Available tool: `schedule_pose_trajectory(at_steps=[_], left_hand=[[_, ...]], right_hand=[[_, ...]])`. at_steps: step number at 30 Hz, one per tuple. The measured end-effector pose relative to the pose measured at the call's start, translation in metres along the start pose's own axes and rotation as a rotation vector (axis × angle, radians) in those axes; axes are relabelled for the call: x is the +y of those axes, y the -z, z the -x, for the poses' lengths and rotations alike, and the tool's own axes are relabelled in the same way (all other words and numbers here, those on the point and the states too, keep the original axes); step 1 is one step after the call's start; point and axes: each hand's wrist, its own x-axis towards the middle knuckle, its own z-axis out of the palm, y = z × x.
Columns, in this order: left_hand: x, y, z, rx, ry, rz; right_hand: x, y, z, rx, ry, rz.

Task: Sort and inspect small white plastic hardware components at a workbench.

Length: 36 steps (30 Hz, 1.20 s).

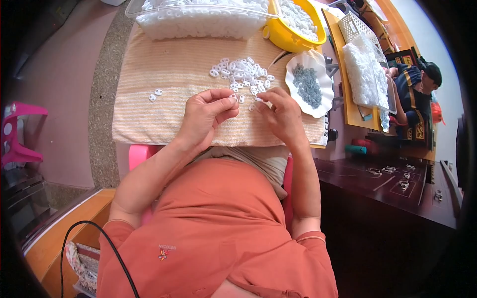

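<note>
**White plastic pieces pinched over a soft towel: small parts, easy to lose**

White plastic links, small and oval, sit between the fingertips of both hands. The left hand [206, 115] pinches one small white piece [233, 97] between thumb and forefinger, its grip clenched on the part. The right hand [280, 113] holds a second white piece [258, 101] at its fingertips, just across from the left grip, and the two pieces nearly meet. Both are too small to show whether they are already joined.

Just beyond the two grips lies the loose pile of white pieces [242, 72] on the striped towel [164, 69] that covers the tabletop. Two stray pieces [155, 94] lie well off to the left of the left grip.

The likely trouble is a slip: a piece this small, held only at the fingertips, could pop free and land in the person's lap or roll off the near edge of the towel, which lies close under the wrists. The towel's soft weave should slow a dropped part, but white on pale cloth is hard to spot.

To the right of the right grip stands a white scalloped dish [294, 92] of small grey parts [308, 85]; a careless sweep of that forearm could tip it. Farther out sit a clear tub [198, 22] and a yellow bowl [283, 37], both full of white pieces.
</note>
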Motion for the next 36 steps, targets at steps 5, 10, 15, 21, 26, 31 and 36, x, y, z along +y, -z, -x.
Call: schedule_pose_trajectory(at_steps=[5, 10, 15, 21, 26, 31, 36], left_hand=[[-0.003, 0.0, -0.001, -0.025, 0.003, -0.009], [-0.003, 0.0, 0.0, -0.024, 0.004, -0.019], [-0.003, -0.001, 0.001, -0.028, 0.012, -0.013], [-0.008, 0.003, 0.0, -0.058, 0.046, -0.028], [-0.011, 0.004, 0.0, -0.055, 0.042, -0.035], [-0.009, 0.002, 0.001, -0.056, 0.04, -0.032], [-0.009, 0.002, 0.001, -0.055, 0.042, -0.04]], right_hand=[[0.004, 0.005, -0.026, 0.15, -0.013, 0.072], [0.011, 0.016, -0.04, 0.053, 0.012, 0.225], [0.015, 0.009, -0.034, -0.063, -0.054, 0.392], [0.01, 0.005, -0.034, -0.049, -0.119, 0.403], [0.009, -0.001, -0.033, 0.004, -0.131, 0.362], [0.003, -0.001, -0.033, 0.027, -0.129, 0.269], [0.011, -0.004, -0.032, 0.078, -0.102, 0.216]])
